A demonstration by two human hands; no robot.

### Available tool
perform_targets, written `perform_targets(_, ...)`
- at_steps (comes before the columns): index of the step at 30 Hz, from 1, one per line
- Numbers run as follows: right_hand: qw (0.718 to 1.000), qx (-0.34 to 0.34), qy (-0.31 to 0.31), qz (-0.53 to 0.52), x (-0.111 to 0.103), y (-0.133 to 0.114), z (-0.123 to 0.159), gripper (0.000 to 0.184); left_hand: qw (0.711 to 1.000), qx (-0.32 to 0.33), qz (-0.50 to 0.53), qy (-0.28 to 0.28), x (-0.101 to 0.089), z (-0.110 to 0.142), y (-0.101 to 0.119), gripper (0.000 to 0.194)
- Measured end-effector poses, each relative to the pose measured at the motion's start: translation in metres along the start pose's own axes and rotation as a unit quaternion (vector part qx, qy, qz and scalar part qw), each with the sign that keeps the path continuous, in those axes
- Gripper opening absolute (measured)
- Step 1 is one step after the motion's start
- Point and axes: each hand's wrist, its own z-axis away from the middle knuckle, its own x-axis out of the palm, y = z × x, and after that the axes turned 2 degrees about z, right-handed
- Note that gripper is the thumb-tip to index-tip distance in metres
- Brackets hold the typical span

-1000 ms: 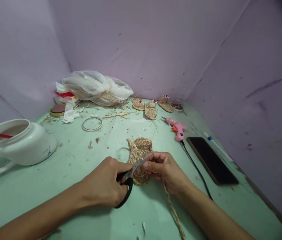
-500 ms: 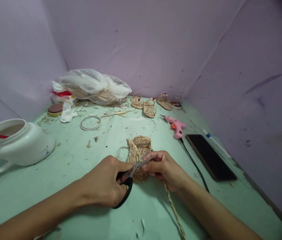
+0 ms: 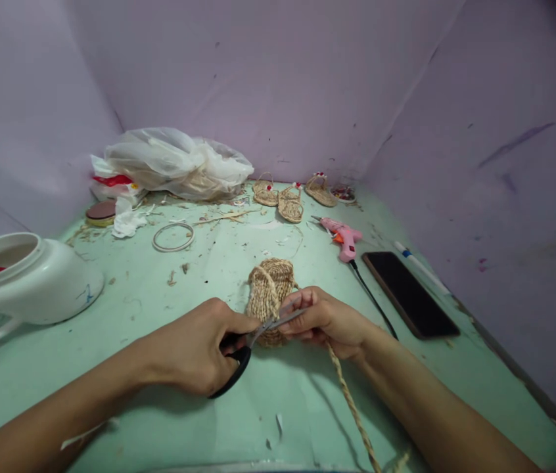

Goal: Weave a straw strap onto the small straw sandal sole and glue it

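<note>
1. Scissors (image 3: 257, 334) are in play, centre of the table (image 3: 169, 430): the left hand (image 3: 204, 343) is closed round the black handles, blades angled across toward the other hand.
2. Right hand (image 3: 332, 322) is pinching, thumb against bent fingers, at the near right edge of the woven piece (image 3: 262, 295). Blade tips lie right over those fingers; whether any strand sits between the blades, I cannot tell.
3. Cord (image 3: 348, 394), twisted and straw-coloured, runs out below the right hand and down to the bottom edge of the view.
4. Woven piece itself: mid-table, just beyond the scissors, straw-coloured, coiled rows showing, with a narrower flap lying over its left part. Fingers and blades hide some of the near end.
5. Over to the right, a pink glue gun (image 3: 343, 238) lies on its side, its black cable (image 3: 374, 299) trailing past the phone (image 3: 410, 294), with a white pen (image 3: 420, 266) just beyond.
6. Up at the back wall, three small sandals (image 3: 290, 205) with red beads sit beside a dish (image 3: 343, 193).
7. Far left, a white jug (image 3: 61, 282); behind it, a ring (image 3: 173, 249) and a plastic bag (image 3: 179, 164).
</note>
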Motion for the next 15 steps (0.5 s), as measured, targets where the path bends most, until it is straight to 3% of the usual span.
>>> perform_targets(9, 0.999, 0.005, -0.031, -0.006, -0.0064, 0.0033, -0.002, 0.01, 0.996, -0.028, 0.059, -0.059, -0.0041, 0.0005, -0.0009, 0.035)
perform_targets(15, 0.999, -0.01, -0.038, -0.001, -0.0096, 0.0002, -0.001, 0.01, 0.991, -0.054, 0.109, -0.055, -0.0035, -0.0013, -0.0014, 0.033)
